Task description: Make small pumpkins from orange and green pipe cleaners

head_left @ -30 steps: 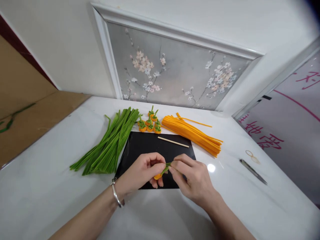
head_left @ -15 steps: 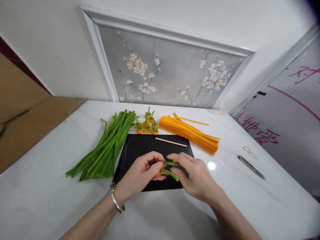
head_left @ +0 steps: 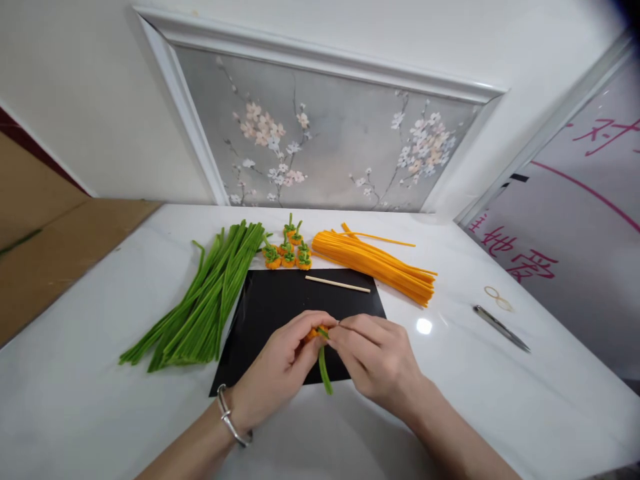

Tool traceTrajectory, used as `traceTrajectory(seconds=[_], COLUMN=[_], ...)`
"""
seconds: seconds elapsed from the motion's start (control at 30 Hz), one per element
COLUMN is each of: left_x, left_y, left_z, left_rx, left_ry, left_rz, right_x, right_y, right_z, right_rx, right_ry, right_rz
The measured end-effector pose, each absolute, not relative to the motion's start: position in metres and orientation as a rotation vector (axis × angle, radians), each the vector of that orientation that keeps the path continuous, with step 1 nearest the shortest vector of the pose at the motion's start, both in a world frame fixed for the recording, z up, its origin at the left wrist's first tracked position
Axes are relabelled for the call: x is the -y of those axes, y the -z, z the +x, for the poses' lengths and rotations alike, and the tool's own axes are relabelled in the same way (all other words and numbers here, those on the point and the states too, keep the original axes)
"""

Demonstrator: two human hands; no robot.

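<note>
Between the thumb and fingers of my left hand (head_left: 285,353) is a small orange pumpkin (head_left: 316,333) made of fuzzy pipe cleaner. A green pipe cleaner (head_left: 325,372) is attached to it, and one end hangs down toward me. My right hand (head_left: 377,355) is closed, its fingertips pinching green pipe cleaner at the pumpkin's right side; the pinched part is mostly covered. Both hands are over the front of a black mat (head_left: 273,300). On that mat's far side lies a thin pale wooden stick (head_left: 338,285).
A bundle of green pipe cleaners (head_left: 210,307) lies left, an orange bundle (head_left: 375,263) back right. Several small pumpkins (head_left: 287,253) with green tops stand between them. Tweezers (head_left: 501,329) and two pale rings (head_left: 499,298) lie right. A framed floral panel (head_left: 330,133) borders the back.
My right fingers have moved in against the pumpkin and closed. One green end that pointed right now hangs downward; the other is covered by my fingers. The view has shifted slightly.
</note>
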State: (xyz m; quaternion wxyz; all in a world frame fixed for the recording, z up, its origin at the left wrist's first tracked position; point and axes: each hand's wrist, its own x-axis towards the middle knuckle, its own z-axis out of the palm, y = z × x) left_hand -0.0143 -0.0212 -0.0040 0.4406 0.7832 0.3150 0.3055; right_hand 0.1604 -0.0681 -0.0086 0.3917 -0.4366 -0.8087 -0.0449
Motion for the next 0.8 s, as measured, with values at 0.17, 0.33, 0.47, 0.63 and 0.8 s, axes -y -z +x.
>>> traceTrajectory(seconds=[0.17,0.33,0.47,0.63,0.8], left_x=[0.026,0.026,0.028,0.032,0.031], left_y=[0.009,0.015,0.009,0.005,0.005], left_z=[-0.010,-0.009,-0.012,-0.015,-0.015], left_rx=[-0.850,-0.791,-0.768,-0.667,-0.664], left_ry=[-0.831,-0.932,-0.851,-0.731,-0.679], left_rz=[1.796,1.772,1.574,1.140,1.169], right_x=[0.071,0.072,0.072,0.073,0.072], right_y=[0.011,0.010,0.006,0.005,0.007], right_z=[0.155,0.152,0.156,0.160,0.160], right_rx=[2.146,2.157,2.107,2.044,1.906], right_ry=[0.219,0.262,0.232,0.053,-0.146], right_rz=[-1.132,-1.131,-1.101,-1.160,-1.171])
